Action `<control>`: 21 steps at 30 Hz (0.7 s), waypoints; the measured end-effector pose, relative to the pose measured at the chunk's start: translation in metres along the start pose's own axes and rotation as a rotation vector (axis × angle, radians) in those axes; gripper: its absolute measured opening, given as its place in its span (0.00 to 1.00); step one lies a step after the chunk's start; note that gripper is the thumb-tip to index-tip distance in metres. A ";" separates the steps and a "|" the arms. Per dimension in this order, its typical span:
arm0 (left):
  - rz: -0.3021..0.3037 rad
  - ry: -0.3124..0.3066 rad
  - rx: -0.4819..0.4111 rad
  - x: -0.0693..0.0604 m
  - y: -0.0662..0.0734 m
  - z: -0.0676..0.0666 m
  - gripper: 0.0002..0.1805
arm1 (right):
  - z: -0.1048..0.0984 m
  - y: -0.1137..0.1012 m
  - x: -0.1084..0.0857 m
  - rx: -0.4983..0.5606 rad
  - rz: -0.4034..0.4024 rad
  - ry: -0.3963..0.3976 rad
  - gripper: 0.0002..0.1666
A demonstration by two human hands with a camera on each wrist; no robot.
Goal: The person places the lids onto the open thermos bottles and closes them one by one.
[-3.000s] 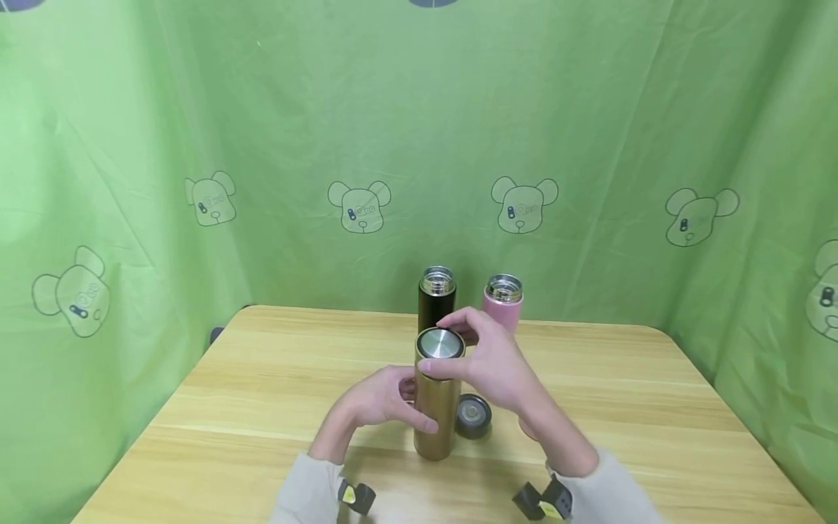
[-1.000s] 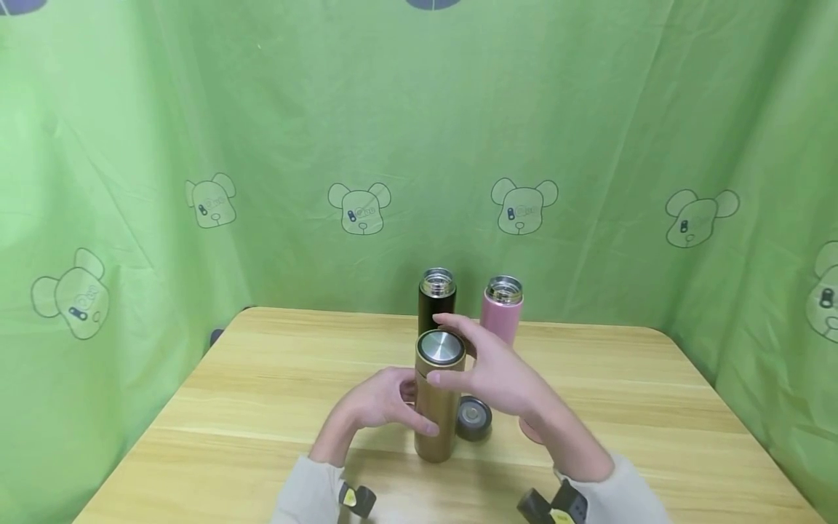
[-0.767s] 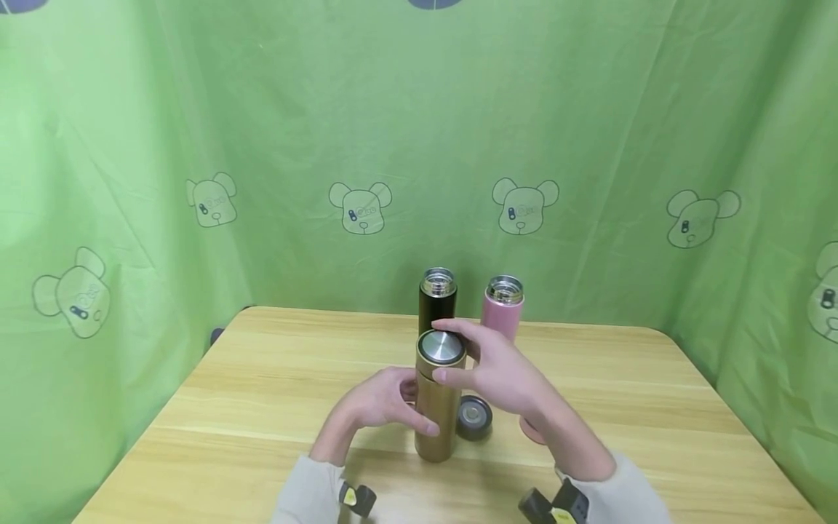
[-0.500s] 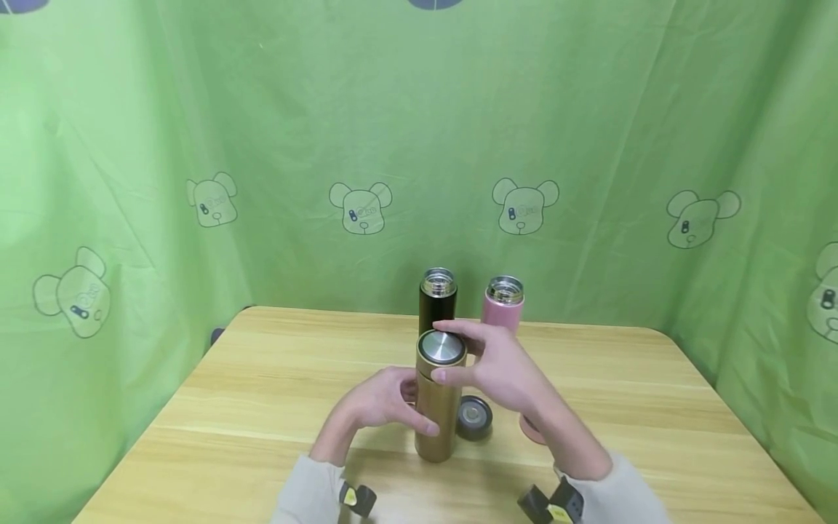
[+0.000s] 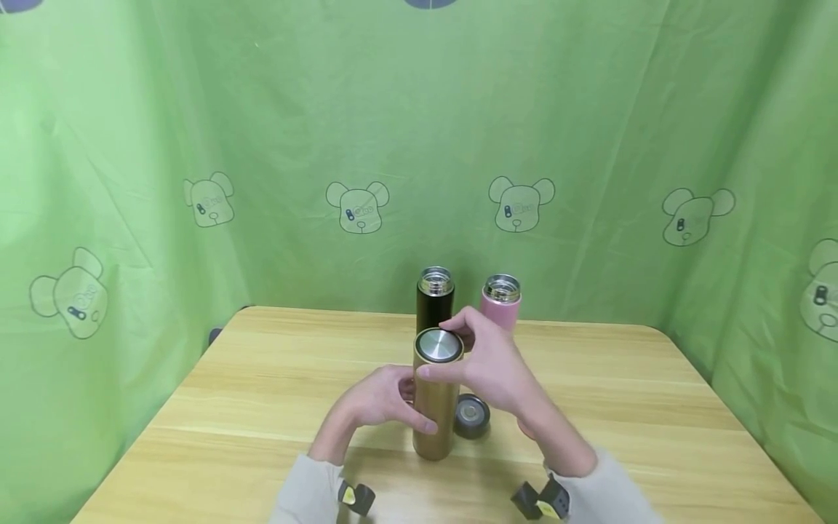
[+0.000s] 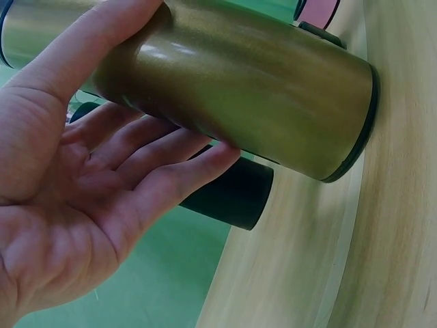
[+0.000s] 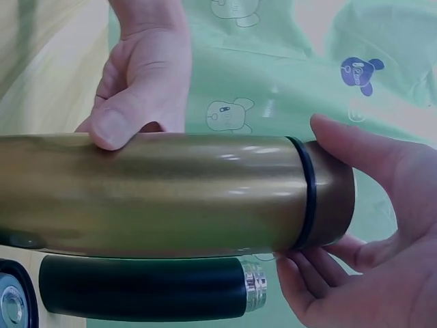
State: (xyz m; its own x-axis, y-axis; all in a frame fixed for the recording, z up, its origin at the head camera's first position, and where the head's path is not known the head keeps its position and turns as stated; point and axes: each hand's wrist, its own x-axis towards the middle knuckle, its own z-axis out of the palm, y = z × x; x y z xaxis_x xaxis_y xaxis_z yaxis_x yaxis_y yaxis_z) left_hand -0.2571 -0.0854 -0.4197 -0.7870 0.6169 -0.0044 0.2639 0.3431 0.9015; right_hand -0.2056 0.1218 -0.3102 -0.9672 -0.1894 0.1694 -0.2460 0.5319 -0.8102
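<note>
A gold thermos (image 5: 435, 415) stands upright on the table, its lid (image 5: 440, 345) seated on top with a brushed silver disc. Low on its body, my left hand (image 5: 376, 397) holds it, thumb across the near side. The left wrist view shows those fingers (image 6: 184, 171) along the far side. My right hand (image 5: 494, 364) grips the lid between thumb and fingers. Seen from the right wrist, a dark ring separates the lid (image 7: 334, 195) from the gold body (image 7: 171, 191).
Behind the gold thermos stand a lidless black thermos (image 5: 434, 309) and a lidless pink thermos (image 5: 500, 313). A dark grey lid (image 5: 472, 417) lies just right of its base. Another small pinkish thing (image 5: 526, 429) is mostly hidden by my right forearm. A green curtain (image 5: 419, 131) surrounds the wooden table (image 5: 275, 364).
Over the last half second my right hand has turned round the lid; its thumb has moved left across the front and the wrist has shifted slightly left. My left hand keeps its hold.
</note>
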 end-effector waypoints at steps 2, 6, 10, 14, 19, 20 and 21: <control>0.003 0.002 -0.003 0.000 0.000 0.000 0.32 | 0.002 0.001 0.001 -0.006 -0.027 0.010 0.43; 0.011 0.002 0.003 -0.001 0.000 0.000 0.32 | 0.003 0.003 0.001 -0.007 -0.052 0.011 0.44; 0.004 -0.003 0.007 -0.001 -0.001 -0.001 0.32 | 0.004 0.002 0.001 -0.022 -0.055 -0.016 0.44; -0.008 -0.007 0.011 -0.001 -0.001 0.000 0.32 | 0.003 0.002 -0.002 -0.065 -0.038 -0.057 0.51; -0.002 -0.001 0.030 0.000 0.002 0.000 0.29 | -0.001 0.001 -0.004 -0.029 0.010 -0.130 0.58; 0.000 -0.002 0.030 0.000 0.002 0.000 0.29 | -0.002 0.001 -0.004 0.004 0.019 -0.148 0.58; 0.003 -0.001 0.034 0.000 0.002 0.000 0.28 | -0.003 0.000 -0.004 0.040 0.030 -0.165 0.56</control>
State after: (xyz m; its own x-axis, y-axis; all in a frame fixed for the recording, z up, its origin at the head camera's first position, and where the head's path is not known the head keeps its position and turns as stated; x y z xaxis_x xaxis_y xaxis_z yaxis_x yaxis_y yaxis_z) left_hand -0.2567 -0.0845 -0.4174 -0.7854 0.6190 -0.0022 0.2852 0.3650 0.8862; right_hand -0.2017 0.1254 -0.3092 -0.9497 -0.3085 0.0530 -0.2112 0.5064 -0.8360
